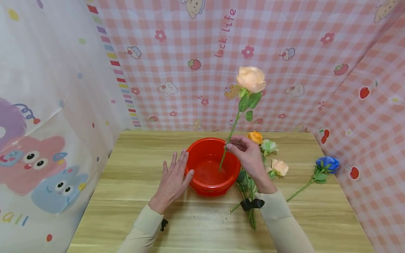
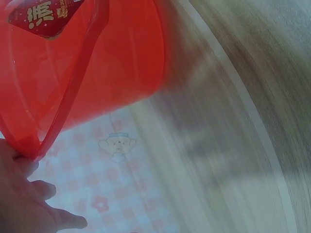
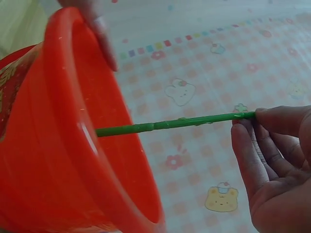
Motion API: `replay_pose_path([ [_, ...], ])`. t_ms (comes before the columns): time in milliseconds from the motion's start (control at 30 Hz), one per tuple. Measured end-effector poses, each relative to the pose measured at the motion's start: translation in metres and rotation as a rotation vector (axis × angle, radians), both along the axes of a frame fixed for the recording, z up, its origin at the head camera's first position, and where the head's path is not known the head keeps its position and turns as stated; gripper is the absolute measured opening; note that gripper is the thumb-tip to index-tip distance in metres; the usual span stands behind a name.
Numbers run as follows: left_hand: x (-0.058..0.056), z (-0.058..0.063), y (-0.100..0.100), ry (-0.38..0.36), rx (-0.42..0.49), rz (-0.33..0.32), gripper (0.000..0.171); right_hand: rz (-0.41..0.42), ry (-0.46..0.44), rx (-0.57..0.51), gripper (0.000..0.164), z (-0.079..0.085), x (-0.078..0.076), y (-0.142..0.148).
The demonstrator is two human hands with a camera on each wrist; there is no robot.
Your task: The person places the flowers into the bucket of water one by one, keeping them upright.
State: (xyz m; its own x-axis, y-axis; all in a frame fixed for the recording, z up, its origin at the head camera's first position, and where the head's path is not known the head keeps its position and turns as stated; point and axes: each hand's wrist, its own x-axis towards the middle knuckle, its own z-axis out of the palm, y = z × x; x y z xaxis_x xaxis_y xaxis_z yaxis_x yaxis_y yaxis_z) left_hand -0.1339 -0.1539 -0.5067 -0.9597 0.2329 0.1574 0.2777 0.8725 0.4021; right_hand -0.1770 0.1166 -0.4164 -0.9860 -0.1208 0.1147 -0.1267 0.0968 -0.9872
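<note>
My right hand (image 1: pixel 250 158) pinches the green stem (image 3: pixel 180 124) of a long peach rose (image 1: pixel 251 79) between thumb and fingertips. The bloom stands high above the hand, leaning slightly right, while the lower stem reaches down inside a red plastic bucket (image 1: pixel 212 191). At the bucket's left side, my left hand (image 1: pixel 172 181) rests against the rim with its fingers stretched out and apart. The left wrist view shows the bucket's outer wall, a dark red label (image 2: pixel 46 17) and the red handle (image 2: pixel 73 82) hanging beside the fingers (image 2: pixel 44 189).
Right of the bucket lie an orange rose (image 1: pixel 255 137), a pale green-white rose (image 1: pixel 269 146) and another peach rose (image 1: pixel 280 167), their stems pointing toward me. A blue rose (image 1: pixel 327 164) lies by the right edge of the wooden table (image 1: pixel 133 175). Patterned cloths hang behind and at both sides.
</note>
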Motion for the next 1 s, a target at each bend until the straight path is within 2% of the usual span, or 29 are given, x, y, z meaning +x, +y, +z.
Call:
replay_pose_path([
  [433, -0.001, -0.004, 0.001, 0.045, 0.003, 0.001, 0.068, 0.035, 0.029, 0.194, 0.021, -0.016, -0.013, -0.022],
  [700, 0.0, -0.003, 0.001, 0.027, -0.001, 0.006, 0.069, 0.046, 0.053, 0.258, 0.018, -0.025, -0.019, -0.03],
  [1000, 0.0, -0.002, 0.001, 0.038, 0.013, 0.003, 0.069, 0.076, 0.023, 0.327, 0.015, -0.031, -0.024, -0.038],
])
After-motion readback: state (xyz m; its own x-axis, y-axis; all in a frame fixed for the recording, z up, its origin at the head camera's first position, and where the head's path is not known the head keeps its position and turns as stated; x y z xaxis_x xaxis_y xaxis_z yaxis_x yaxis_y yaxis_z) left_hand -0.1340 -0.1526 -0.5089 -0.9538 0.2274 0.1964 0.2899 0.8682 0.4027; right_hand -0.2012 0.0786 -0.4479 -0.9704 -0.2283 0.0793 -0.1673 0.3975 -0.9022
